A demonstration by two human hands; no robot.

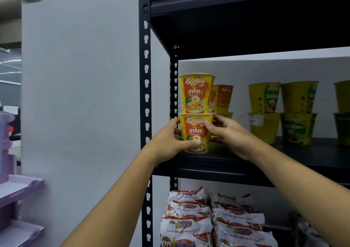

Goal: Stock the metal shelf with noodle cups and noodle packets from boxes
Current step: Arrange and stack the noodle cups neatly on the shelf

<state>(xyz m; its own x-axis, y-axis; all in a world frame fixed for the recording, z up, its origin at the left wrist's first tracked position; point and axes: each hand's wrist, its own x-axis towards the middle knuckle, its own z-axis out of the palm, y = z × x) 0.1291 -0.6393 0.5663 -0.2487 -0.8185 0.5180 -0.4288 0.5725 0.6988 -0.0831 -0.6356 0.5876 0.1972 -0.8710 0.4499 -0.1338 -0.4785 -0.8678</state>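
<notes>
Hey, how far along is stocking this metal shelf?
Done: green cups stand two high at right; noodle packets are piled on the level below. In hand: left hand and right hand grip the lower Ayam cup, the upper Ayam cup stacked on it. Left: bare shelf board between the stacks could take more; no boxes show.

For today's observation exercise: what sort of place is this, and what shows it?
Probably a shop or stockroom. A metal shelf holds noodle cups stacked in twos, noodle packets are piled below, and the left hand and right hand grip a lower cup.
</notes>
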